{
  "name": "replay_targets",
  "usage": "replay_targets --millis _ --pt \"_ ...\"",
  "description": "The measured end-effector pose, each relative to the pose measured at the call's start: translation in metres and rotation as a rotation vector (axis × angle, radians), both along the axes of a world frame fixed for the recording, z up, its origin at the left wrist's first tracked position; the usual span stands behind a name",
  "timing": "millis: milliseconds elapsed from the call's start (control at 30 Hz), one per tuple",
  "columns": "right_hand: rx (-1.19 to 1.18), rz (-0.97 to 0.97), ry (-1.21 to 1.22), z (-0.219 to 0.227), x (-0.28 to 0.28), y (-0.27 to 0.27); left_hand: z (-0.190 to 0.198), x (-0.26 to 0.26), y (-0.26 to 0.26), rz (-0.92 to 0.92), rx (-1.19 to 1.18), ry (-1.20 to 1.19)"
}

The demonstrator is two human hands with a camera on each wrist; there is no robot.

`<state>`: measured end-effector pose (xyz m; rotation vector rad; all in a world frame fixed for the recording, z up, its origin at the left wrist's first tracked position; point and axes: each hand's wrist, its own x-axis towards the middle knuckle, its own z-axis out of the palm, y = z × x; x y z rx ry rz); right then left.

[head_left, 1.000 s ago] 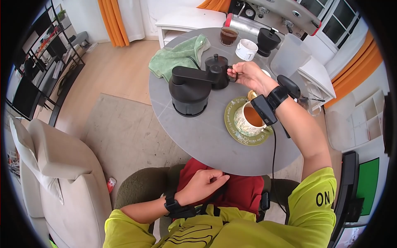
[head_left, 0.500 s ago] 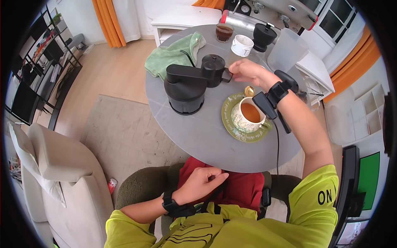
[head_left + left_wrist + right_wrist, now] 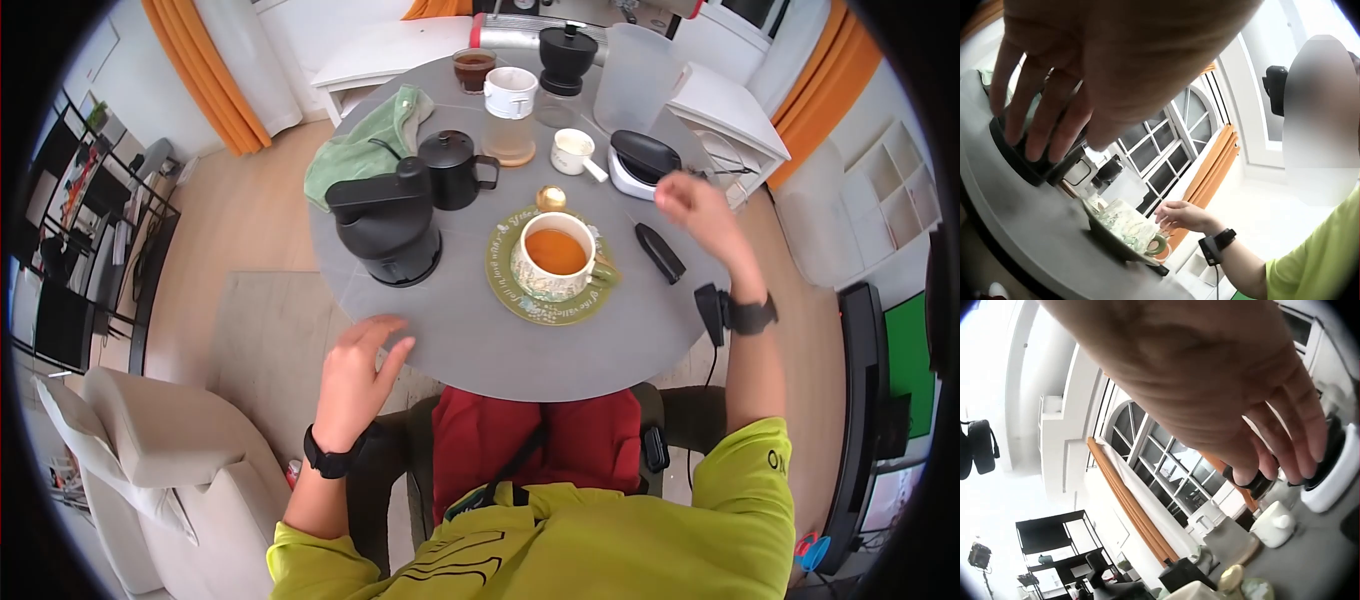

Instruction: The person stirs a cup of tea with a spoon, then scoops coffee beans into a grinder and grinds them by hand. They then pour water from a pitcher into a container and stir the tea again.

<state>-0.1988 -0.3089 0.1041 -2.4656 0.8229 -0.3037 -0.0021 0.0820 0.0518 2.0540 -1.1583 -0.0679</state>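
My right hand [image 3: 700,215], a little blurred, hangs at the table's right side with loosely bent, empty fingers. In the right wrist view its fingertips overlap a black-topped white device [image 3: 1332,478]. My left hand [image 3: 360,370] is held at the near left edge with fingers extended, holding nothing. Between the hands stands a patterned cup [image 3: 540,280] of orange-brown drink on a green saucer [image 3: 500,285], a gold spoon [image 3: 550,198] behind it. A lidded black pot [image 3: 452,170] with a side handle stands beside a larger black appliance [image 3: 385,235].
A black handheld tool [image 3: 660,253] lies right of the saucer. Farther back are a small white handled cup [image 3: 572,152], a white-topped glass vessel [image 3: 510,95], a hand grinder [image 3: 567,60], a translucent pitcher [image 3: 632,80], a glass of dark drink [image 3: 474,70] and a green cloth [image 3: 365,145].
My right hand has left the black pot's handle and moved right, toward the black-topped device. My left hand has risen from my lap to the table's left edge. The head view has shifted.
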Motion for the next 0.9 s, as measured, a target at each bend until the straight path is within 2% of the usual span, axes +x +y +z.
replay_targets --millis 33,67,100,167,333,567,667,733,767,833,867,900 --pt "0.002 -0.011 -0.004 -0.009 -0.013 0.006 -0.006 -0.001 0.001 -0.01 0.068 -0.042" --pt "-0.096 -0.078 0.043 -0.017 -0.025 0.016 -0.009 -0.001 0.001 -0.018 0.135 -0.084" --pt "-0.194 -0.144 0.091 -0.024 -0.036 0.023 -0.01 -0.003 0.0 -0.025 0.135 -0.088" --pt "-0.243 -0.176 0.076 -0.044 -0.051 0.032 -0.011 -0.006 -0.003 -0.035 0.159 -0.151" --pt "-0.362 -0.247 0.011 -0.073 -0.056 0.048 -0.013 -0.016 -0.005 -0.011 0.217 -0.253" --pt "-0.343 -0.243 0.03 -0.073 -0.051 0.035 -0.014 -0.024 -0.007 0.015 0.245 -0.278" --pt "-0.308 -0.201 -0.055 -0.084 -0.06 0.017 -0.014 -0.025 -0.008 0.015 0.258 -0.306" --pt "-0.161 -0.227 -0.118 -0.084 -0.068 0.01 -0.015 -0.024 -0.009 0.007 0.251 -0.301" --pt "-0.162 -0.23 -0.115 -0.081 -0.074 0.009 -0.016 -0.024 -0.009 0.002 0.246 -0.295" --pt "0.325 -0.264 -0.191 -0.07 -0.084 0.011 -0.017 -0.024 -0.01 0.001 0.233 -0.298" --pt "0.491 -0.235 -0.248 -0.063 -0.089 0.015 -0.018 -0.023 -0.01 0.002 0.221 -0.303" --pt "0.49 -0.235 -0.247 -0.059 -0.092 0.018 -0.018 -0.023 -0.01 0.002 0.22 -0.302"
